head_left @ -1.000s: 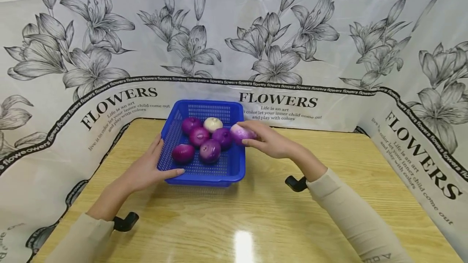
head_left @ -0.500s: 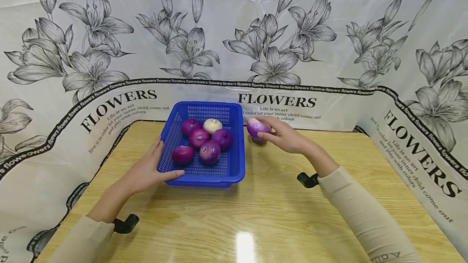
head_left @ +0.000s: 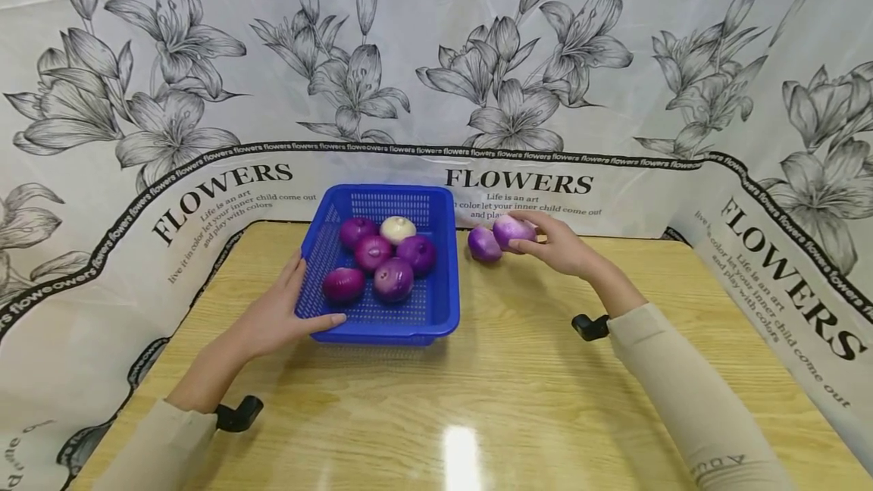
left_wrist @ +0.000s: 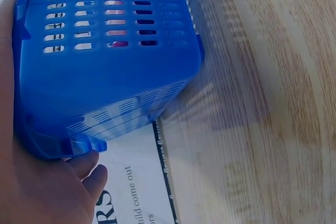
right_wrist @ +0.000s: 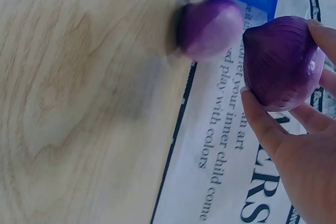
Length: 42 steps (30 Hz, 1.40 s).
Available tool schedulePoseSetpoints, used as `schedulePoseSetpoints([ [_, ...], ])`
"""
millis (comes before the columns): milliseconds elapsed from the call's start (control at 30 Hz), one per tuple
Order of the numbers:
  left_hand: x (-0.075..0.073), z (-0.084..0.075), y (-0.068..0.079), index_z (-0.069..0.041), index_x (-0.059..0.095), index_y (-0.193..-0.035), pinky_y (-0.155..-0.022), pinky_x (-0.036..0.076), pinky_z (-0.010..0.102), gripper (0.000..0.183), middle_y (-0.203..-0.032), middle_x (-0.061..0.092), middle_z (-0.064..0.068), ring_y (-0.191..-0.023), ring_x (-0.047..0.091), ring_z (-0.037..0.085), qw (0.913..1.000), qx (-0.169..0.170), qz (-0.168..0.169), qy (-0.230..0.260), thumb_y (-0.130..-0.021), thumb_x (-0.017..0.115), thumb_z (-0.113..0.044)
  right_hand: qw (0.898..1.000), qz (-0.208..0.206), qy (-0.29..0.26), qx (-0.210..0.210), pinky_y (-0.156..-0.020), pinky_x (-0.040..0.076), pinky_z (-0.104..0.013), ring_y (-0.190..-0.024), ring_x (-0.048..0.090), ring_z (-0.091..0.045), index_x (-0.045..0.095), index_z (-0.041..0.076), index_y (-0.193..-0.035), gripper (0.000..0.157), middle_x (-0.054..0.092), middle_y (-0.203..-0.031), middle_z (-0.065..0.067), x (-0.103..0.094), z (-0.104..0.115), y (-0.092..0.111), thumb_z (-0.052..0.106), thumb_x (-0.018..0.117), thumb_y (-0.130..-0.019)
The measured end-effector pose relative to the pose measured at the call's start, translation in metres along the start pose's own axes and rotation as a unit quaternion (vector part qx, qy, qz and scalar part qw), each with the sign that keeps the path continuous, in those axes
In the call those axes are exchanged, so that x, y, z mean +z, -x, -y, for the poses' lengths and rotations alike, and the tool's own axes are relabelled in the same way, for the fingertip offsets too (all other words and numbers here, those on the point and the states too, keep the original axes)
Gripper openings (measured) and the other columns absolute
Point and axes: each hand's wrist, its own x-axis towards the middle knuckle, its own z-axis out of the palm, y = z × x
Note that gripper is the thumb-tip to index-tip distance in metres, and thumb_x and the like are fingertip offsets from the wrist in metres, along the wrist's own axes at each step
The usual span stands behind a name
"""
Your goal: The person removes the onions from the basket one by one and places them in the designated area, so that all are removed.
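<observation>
In the head view, my right hand [head_left: 562, 247] holds a purple onion [head_left: 513, 232] between thumb and fingers, right of the basket. Another purple onion [head_left: 485, 245] sits on the table just left of it, partly overlapped in this view. The right wrist view shows the held onion [right_wrist: 283, 64] raised off the table, its pointed end toward the other onion [right_wrist: 212, 29]. My left hand [head_left: 269, 317] grips the near left corner of a blue plastic basket [head_left: 445, 301], thumb over the front rim, fingers along the left side. Inside lie several purple onions [head_left: 393, 279] and one white onion [head_left: 398, 230].
The wooden table [head_left: 382, 415] meets a white flower-print cloth [head_left: 382, 97] hanging at the back and sides. Black camera mounts [head_left: 590, 326] stick out from both wrists. The basket's slotted wall [left_wrist: 110, 66] stands close beside the left palm.
My right hand has carried the onion from over the basket's right edge out to the right, past the onion on the table. The left hand and the basket have stayed in place.
</observation>
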Motion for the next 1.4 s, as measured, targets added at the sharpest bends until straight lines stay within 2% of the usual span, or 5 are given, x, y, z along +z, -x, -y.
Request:
schedulePoseSetpoints([
  [133, -0.001, -0.001, 0.001, -0.001, -0.001, -0.163, -0.117, 0.025, 0.066, 0.131, -0.171, -0.008, 0.014, -0.153, 0.013, 0.048, 1.0, 0.001, 0.001, 0.004, -0.081, 0.068, -0.077, 0.999, -0.019, -0.003, 0.033, -0.103, 0.047, -0.062, -0.128, 0.053, -0.05, 0.044, 0.003, -0.153, 0.061, 0.042, -0.156, -0.023, -0.002, -0.012, 0.004, 0.024, 0.068, -0.101],
  [333, -0.002, -0.001, 0.002, -0.001, -0.001, -0.163, -0.117, 0.024, 0.067, 0.13, -0.171, -0.008, 0.015, -0.153, 0.012, 0.048, 1.0, -0.001, 0.003, 0.003, -0.082, 0.067, -0.076, 0.995, -0.031, -0.045, 0.086, -0.106, 0.044, -0.062, -0.129, 0.051, -0.053, 0.038, 0.001, -0.155, 0.067, 0.039, -0.157, -0.027, -0.002, -0.034, 0.008, 0.022, 0.069, -0.1],
  [633, 0.0, 0.003, 0.003, 0.002, 0.001, -0.163, -0.117, 0.024, 0.067, 0.131, -0.171, -0.008, 0.014, -0.153, 0.013, 0.049, 1.0, -0.002, 0.005, -0.005, -0.081, 0.066, -0.078, 0.986, -0.042, -0.087, 0.138, -0.11, 0.045, -0.056, -0.133, 0.049, -0.05, 0.037, -0.006, -0.153, 0.071, 0.039, -0.154, -0.031, 0.016, -0.061, -0.001, 0.024, 0.071, -0.098],
  [1100, 0.0, 0.0, 0.003, 0.001, 0.003, -0.163, -0.117, 0.025, 0.067, 0.131, -0.171, -0.007, 0.015, -0.153, 0.014, 0.049, 1.0, 0.002, 0.002, -0.003, -0.081, 0.067, -0.077, 0.981, -0.058, -0.081, 0.166, -0.121, 0.024, -0.059, -0.145, 0.033, -0.048, 0.037, -0.011, -0.151, 0.073, 0.038, -0.154, -0.033, 0.029, -0.073, -0.01, 0.027, 0.07, -0.098],
  [1400, 0.0, 0.0, 0.001, 0.002, 0.002, -0.163, -0.117, 0.026, 0.066, 0.131, -0.171, -0.008, 0.014, -0.153, 0.014, 0.049, 1.0, -0.003, -0.001, -0.008, -0.081, 0.066, -0.079, 0.976, -0.049, -0.094, 0.191, -0.12, 0.029, -0.058, -0.145, 0.032, -0.048, 0.029, -0.005, -0.157, 0.077, 0.032, -0.158, -0.032, 0.03, -0.074, -0.013, 0.035, 0.065, -0.102],
])
